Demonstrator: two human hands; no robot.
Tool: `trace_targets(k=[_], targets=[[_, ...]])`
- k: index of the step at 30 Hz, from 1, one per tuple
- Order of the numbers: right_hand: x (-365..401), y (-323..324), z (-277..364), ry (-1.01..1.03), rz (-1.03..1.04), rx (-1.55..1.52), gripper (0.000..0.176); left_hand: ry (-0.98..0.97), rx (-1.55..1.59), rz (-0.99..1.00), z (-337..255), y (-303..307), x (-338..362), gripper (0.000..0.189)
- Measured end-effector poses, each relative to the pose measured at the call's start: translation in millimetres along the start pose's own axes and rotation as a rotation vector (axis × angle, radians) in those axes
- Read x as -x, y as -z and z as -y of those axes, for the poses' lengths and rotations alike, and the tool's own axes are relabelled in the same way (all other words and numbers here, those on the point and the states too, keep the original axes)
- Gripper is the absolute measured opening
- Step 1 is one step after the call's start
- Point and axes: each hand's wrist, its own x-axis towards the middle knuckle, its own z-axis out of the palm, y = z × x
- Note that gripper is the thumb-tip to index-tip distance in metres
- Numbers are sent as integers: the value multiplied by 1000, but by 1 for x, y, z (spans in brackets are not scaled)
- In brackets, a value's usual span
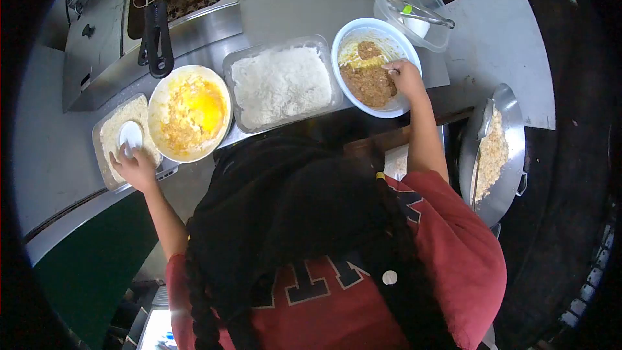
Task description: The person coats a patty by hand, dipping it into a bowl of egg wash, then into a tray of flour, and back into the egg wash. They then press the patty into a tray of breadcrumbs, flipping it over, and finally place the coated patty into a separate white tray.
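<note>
On the left, my left hand (pixel 137 170) has its fingers spread at the near edge of a small round white dish (pixel 131 135). The dish sits in a shallow tray of pale breadcrumbs (pixel 116 120). My right hand (pixel 407 80) reaches over the rim of a light blue bowl (pixel 403 45), fingertips pinched together at the brown minced mixture (pixel 369 85) inside it. Whatever those fingertips hold is too small to make out. Between my hands stand a cream bowl of beaten egg (pixel 206 109) and a clear container of white flour (pixel 282 84).
A deep fryer (pixel 207 16) with a black-handled wire basket (pixel 159 42) stands at upper left. At upper right, a clear plastic tub (pixel 440 37) holds metal tongs (pixel 424 16). A wide metal pan (pixel 508 185) with crumbly pale food is at right.
</note>
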Motion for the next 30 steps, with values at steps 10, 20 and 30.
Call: trace_targets(k=[10, 20, 30], targets=[[4, 14, 30, -179, -224, -14, 31, -27, 36, -4, 5, -2, 1, 40], [-2, 1, -2, -43, -36, -146, 25, -27, -32, 15, 5, -1, 0, 41], [-8, 1, 12, -128, 94, -75, 25, -1, 11, 12, 6, 0, 0, 40]])
